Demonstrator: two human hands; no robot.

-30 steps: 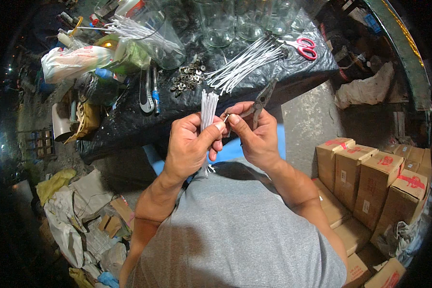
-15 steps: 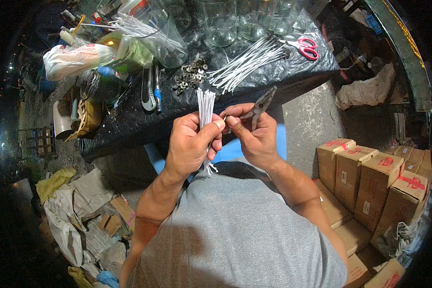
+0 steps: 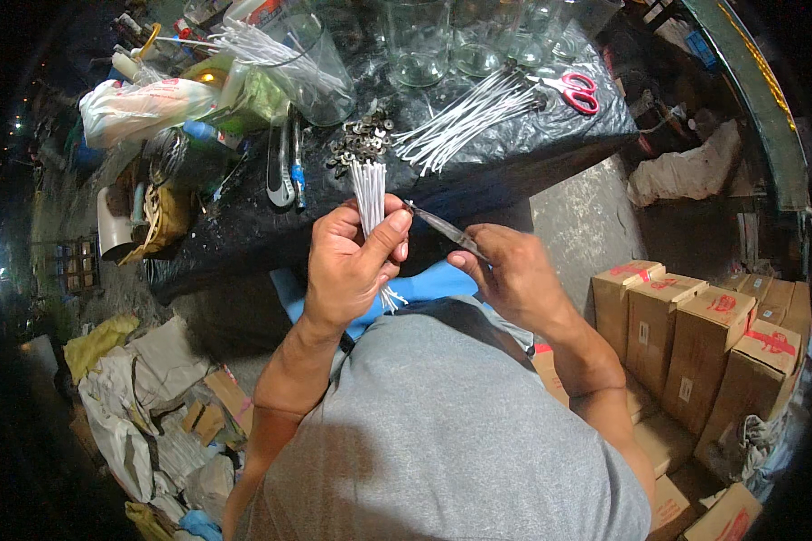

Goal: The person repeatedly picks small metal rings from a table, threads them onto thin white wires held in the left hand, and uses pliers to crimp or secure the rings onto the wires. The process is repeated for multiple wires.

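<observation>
My left hand [image 3: 345, 266] is closed round an upright bundle of thin white candle wicks [image 3: 369, 191] in front of my chest. Wrapped round the handles of metal pliers [image 3: 449, 230], my right hand [image 3: 519, 270] points their jaws at my left thumb and fingertips. The jaw tips meet something small there, too small to make out. Just beyond the bundle lies a heap of small metal wick tabs [image 3: 363, 135] on the black-covered table [image 3: 334, 194]. More white wicks [image 3: 465, 123] are spread to its right, with dark tabs at their far ends.
Red-handled scissors [image 3: 579, 93] lie by the spread wicks. Glass jars [image 3: 418, 63] stand behind; a tilted one [image 3: 327, 90] holds more wicks. A cutter knife [image 3: 281, 180] lies left of the tabs. Cardboard boxes [image 3: 704, 334] are stacked at right, crumpled sacks [image 3: 122, 415] at lower left.
The pliers have swung from pointing up and away to pointing left, their jaws now at my left fingertips. My right fingertips have left the left hand and grip the handles. The bundle shifted slightly left.
</observation>
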